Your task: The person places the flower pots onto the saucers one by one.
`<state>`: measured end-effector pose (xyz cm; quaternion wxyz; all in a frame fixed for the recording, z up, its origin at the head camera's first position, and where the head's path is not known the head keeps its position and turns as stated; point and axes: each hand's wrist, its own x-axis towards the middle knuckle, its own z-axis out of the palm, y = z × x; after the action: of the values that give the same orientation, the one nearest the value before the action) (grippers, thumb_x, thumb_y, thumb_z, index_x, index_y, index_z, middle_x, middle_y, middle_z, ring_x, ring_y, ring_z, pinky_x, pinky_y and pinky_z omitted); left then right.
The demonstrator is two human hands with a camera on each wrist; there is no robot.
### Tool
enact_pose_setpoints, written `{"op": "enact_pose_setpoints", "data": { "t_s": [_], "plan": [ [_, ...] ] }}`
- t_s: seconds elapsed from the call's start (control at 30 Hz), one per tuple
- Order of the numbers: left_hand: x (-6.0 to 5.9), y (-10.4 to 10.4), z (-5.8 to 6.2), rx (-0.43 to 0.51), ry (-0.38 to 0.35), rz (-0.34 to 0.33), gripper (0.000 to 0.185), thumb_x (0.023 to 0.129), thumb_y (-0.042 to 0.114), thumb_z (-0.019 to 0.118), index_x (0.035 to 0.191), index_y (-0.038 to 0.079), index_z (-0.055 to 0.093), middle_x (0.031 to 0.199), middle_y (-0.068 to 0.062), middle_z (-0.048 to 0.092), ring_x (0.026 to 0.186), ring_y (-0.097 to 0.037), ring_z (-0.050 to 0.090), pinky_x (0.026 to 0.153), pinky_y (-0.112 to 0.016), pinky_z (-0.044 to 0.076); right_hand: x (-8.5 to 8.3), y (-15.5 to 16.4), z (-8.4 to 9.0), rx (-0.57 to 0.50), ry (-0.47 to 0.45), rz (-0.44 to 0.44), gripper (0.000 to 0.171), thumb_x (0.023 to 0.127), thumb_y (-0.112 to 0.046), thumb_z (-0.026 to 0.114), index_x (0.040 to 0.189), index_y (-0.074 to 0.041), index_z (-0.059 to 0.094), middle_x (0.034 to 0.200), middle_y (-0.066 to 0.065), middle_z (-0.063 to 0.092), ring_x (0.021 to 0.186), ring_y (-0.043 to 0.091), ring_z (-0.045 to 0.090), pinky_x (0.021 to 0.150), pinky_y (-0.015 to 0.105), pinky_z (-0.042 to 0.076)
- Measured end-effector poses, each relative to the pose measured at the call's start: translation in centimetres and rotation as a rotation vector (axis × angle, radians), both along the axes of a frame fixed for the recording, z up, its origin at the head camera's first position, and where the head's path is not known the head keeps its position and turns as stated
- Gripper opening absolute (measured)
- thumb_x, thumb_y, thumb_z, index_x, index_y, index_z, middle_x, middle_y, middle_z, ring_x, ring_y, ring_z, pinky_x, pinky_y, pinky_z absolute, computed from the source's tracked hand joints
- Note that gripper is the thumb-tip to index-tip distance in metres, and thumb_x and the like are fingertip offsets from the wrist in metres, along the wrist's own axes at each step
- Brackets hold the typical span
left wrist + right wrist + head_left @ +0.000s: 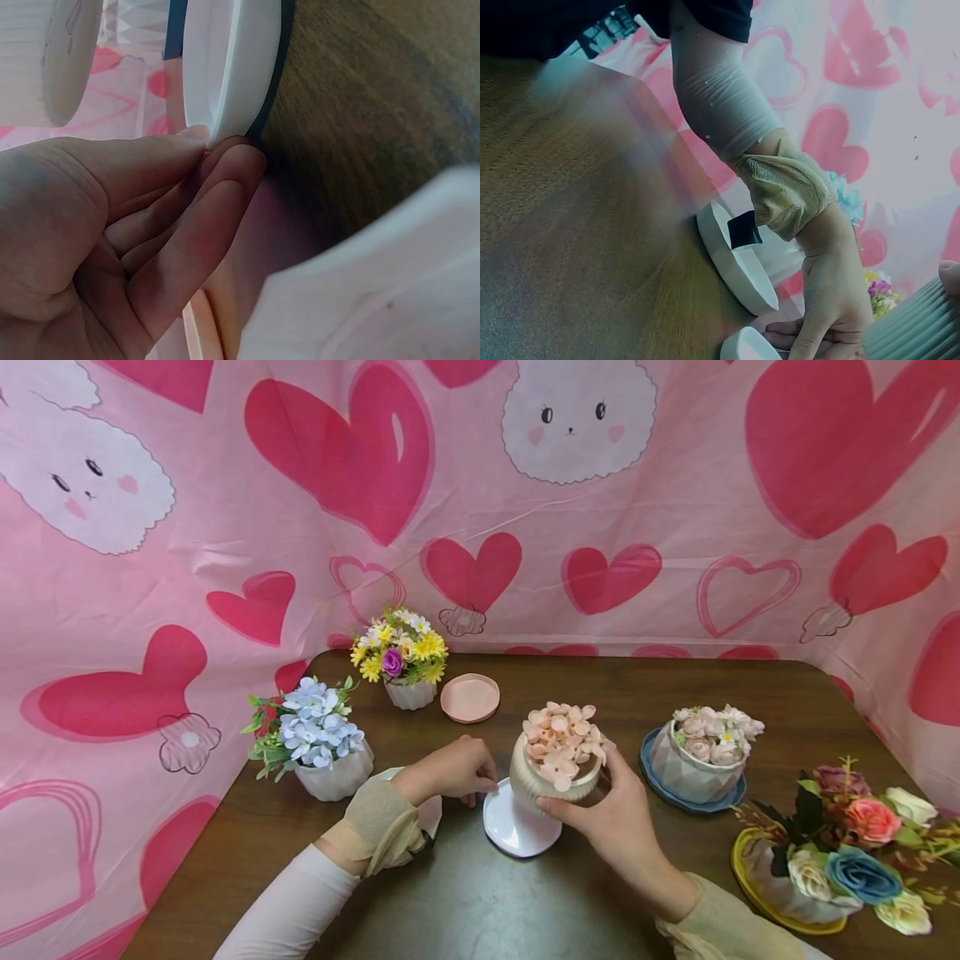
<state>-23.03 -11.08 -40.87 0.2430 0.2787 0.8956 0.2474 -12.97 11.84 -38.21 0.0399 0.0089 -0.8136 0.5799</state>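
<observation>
My right hand [611,806] grips a ribbed cream pot [534,783] of pink flowers [558,739] and holds it just above a white saucer [517,831] on the brown table [480,902]. In the left wrist view the pot's underside [52,60] is off the table. My left hand [480,781] pinches the saucer's rim [225,75] between thumb and fingertips [240,154]. A second white saucer [432,812] lies under my left wrist and shows again as the saucer [735,259] in the right wrist view.
A white pot of blue flowers [318,739] stands at the left, with a yellow bouquet pot [405,664] and a pink saucer [470,697] behind. Right: a faceted pot on a blue saucer [693,772] and roses on a yellow saucer [825,860]. Heart-print cloth [480,527] surrounds the table.
</observation>
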Motion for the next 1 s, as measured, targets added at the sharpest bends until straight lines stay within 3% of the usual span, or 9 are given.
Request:
{"op": "enact_pose_setpoints", "data": {
  "t_s": [0.1, 0.2, 0.67, 0.73, 0.9, 1.0],
  "plan": [
    [0.02, -0.02, 0.04, -0.002, -0.002, 0.003, 0.009, 0.09, 0.012, 0.071, 0.083, 0.01, 0.077, 0.067, -0.001, 0.07, 0.048, -0.008, 0.064, 0.047, -0.024, 0.054, 0.09, -0.08, -0.02, -0.013, 0.006, 0.004, 0.101, 0.063, -0.021, 0.094, 0.147, -0.011, 0.04, 0.146, 0.009, 0.05, 0.131, 0.023, 0.051, 0.1, 0.016, 0.045],
    [-0.03, -0.07, 0.05, -0.008, -0.011, 0.009, 0.009, 0.09, 0.013, 0.071, 0.084, 0.011, 0.077, 0.068, 0.0, 0.07, 0.049, -0.009, 0.064, 0.048, -0.025, 0.055, 0.16, -0.16, -0.04, -0.011, 0.01, 0.006, 0.099, 0.063, -0.022, 0.095, 0.146, -0.011, 0.041, 0.146, 0.009, 0.051, 0.131, 0.022, 0.052, 0.098, 0.012, 0.043],
    [-0.09, -0.14, -0.11, -0.008, -0.002, 0.001, 0.008, 0.091, 0.015, 0.071, 0.087, 0.011, 0.077, 0.068, 0.001, 0.07, 0.05, -0.01, 0.065, 0.048, -0.024, 0.055, 0.17, -0.42, -0.51, 0.023, 0.02, 0.011, 0.099, 0.063, -0.024, 0.094, 0.146, -0.012, 0.042, 0.145, 0.009, 0.052, 0.132, 0.022, 0.051, 0.109, 0.041, 0.043],
    [-0.09, -0.15, -0.11, -0.005, -0.002, 0.001, 0.008, 0.091, 0.015, 0.071, 0.087, 0.011, 0.077, 0.069, 0.001, 0.07, 0.05, -0.01, 0.065, 0.048, -0.025, 0.055, 0.18, -0.47, -0.57, 0.019, 0.024, 0.013, 0.098, 0.063, -0.024, 0.095, 0.145, -0.011, 0.042, 0.145, 0.009, 0.053, 0.132, 0.022, 0.051, 0.11, 0.042, 0.042],
    [-0.04, -0.18, -0.1, 0.002, 0.001, -0.001, 0.008, 0.091, 0.014, 0.071, 0.086, 0.011, 0.077, 0.069, 0.001, 0.07, 0.05, -0.01, 0.064, 0.048, -0.025, 0.055, 0.22, -0.57, -0.76, 0.017, 0.023, 0.012, 0.097, 0.062, -0.023, 0.095, 0.144, -0.012, 0.043, 0.144, 0.008, 0.054, 0.132, 0.021, 0.052, 0.108, 0.03, 0.043],
    [-0.03, -0.17, -0.09, 0.001, 0.002, 0.0, 0.008, 0.091, 0.014, 0.071, 0.086, 0.01, 0.077, 0.068, 0.001, 0.07, 0.049, -0.01, 0.064, 0.048, -0.025, 0.055, 0.25, -0.62, -0.84, 0.022, 0.021, 0.01, 0.097, 0.062, -0.023, 0.095, 0.144, -0.011, 0.044, 0.144, 0.008, 0.054, 0.131, 0.021, 0.052, 0.108, 0.032, 0.043]
  ]
}}
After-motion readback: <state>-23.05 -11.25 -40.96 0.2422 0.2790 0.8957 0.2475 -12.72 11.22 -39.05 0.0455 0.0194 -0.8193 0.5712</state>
